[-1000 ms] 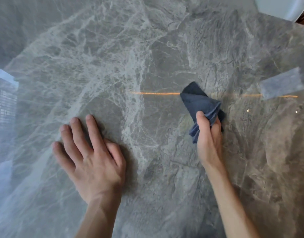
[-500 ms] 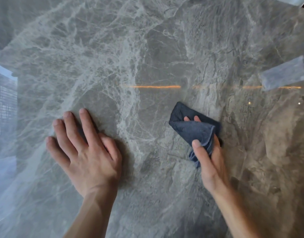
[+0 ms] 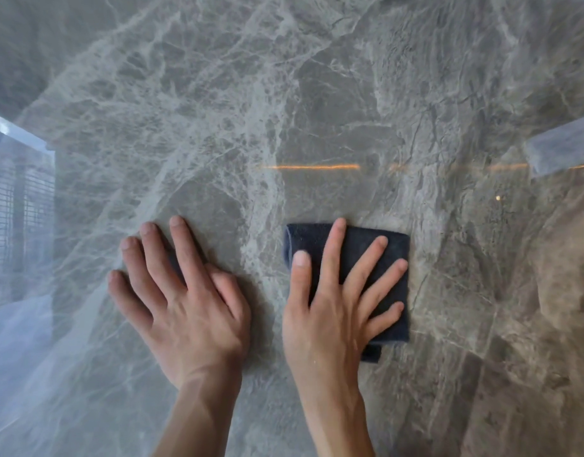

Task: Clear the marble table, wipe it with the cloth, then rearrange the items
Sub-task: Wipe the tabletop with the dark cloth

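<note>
A glossy grey marble table (image 3: pixel 350 94) with white veins fills the head view. A folded dark blue cloth (image 3: pixel 358 237) lies flat on it, right of centre and near me. My right hand (image 3: pixel 330 311) presses down on the cloth with its palm and spread fingers and covers most of it. My left hand (image 3: pixel 185 308) rests flat on the bare marble just left of the cloth, fingers apart and holding nothing. About a thumb's width separates the two hands.
The polished top mirrors a window grid (image 3: pixel 17 199) at the left edge, an orange light strip (image 3: pixel 310 166) across the middle and a pale rectangle (image 3: pixel 561 146) at the right edge. No other object stands on the visible marble.
My right hand drew the bunched cloth toward me, then laid it flat and spread its fingers over it. My left hand stayed planted on the marble.
</note>
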`<state>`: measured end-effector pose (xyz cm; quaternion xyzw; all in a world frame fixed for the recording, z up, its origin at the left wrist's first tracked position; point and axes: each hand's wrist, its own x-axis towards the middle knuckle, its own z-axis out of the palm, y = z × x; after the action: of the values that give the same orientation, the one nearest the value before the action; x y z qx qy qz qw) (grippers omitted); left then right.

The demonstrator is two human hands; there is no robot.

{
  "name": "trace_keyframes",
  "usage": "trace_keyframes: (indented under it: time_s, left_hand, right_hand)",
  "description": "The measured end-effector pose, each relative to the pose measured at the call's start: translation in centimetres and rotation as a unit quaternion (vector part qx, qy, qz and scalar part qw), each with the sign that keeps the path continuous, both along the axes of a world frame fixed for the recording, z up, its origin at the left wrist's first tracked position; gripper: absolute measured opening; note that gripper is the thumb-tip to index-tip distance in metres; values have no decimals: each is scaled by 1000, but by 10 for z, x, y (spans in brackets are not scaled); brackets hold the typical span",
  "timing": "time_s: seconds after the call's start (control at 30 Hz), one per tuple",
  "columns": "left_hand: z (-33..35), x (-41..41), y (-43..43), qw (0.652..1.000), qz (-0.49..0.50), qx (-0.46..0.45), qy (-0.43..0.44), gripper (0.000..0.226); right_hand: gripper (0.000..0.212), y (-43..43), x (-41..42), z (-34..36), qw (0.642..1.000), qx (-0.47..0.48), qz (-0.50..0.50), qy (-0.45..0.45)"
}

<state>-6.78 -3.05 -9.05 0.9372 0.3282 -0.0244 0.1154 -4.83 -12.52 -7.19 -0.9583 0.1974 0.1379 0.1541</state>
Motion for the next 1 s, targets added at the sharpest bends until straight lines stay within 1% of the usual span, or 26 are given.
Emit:
trace_keyframes:
  time_s: [0.07,0.13,0.2,0.27,0.33,0.4,0.43,0.5,0.53,0.57,0.63,0.7,0.77,0.83,0.87,0.9,0.97,1.0]
  left_hand:
    - [1,0,0,1000,-3,-5,1,64]
    - [1,1,-1,1000,-5,-4,1,64]
    - [1,1,0,1000,-8,-3,7,64]
    - [1,0,1,1000,-9,-9,10,64]
    - [1,0,1,1000,-7,-17,11,63]
    - [2,0,1,1000,-5,-19,7,62]
    - [2,0,1,1000,-5,-20,6,62]
    - [3,0,1,1000,-1,-29,5,62]
    - [3,1,1,999,2,-34,5,63]
    - [3,1,1,999,4,-38,7,63]
    - [4,1,1,999,4,-42,8,64]
    - [5,2,0,999,6,-46,8,66]
    - [5,2,0,999,8,-49,4,67]
    - [5,2,0,999,9,-42,-1,66]
    - [5,1,0,999,8,-37,-2,65]
    - [4,1,0,999,7,-35,-4,64]
    - [4,1,-1,999,6,-36,-7,64]
    - [4,1,-1,999,7,-37,-7,64]
  right_hand:
    - [64,-7,1,-7,997,-57,52,-20]
    - [65,-9,13,-13,991,-90,92,-45]
    - [64,-11,39,-16,983,-106,134,-65]
    - [63,-22,79,-16,980,-99,161,-70]
    - [60,-51,117,-15,983,-86,147,-62]
    - [59,-93,129,-14,988,-103,98,-52]
    - [58,-112,121,-12,990,-114,66,-46]
    - [58,-131,79,-10,991,-128,0,-36]
    - [58,-125,50,-8,990,-136,-18,-31]
    - [59,-110,21,-6,989,-143,-7,-27]
    - [59,-70,-13,-1,987,-135,83,-33]
    - [57,-34,-6,-5,970,-109,211,-56]
    - [56,-14,37,-10,944,-76,304,-100]
    - [57,-15,95,-12,925,-72,355,-118]
    - [57,-24,122,-14,925,-78,354,-113]
    - [57,-41,145,-15,935,-89,328,-105]
    - [54,-93,171,-16,966,-118,214,-89]
    - [54,-122,169,-15,978,-127,146,-75]
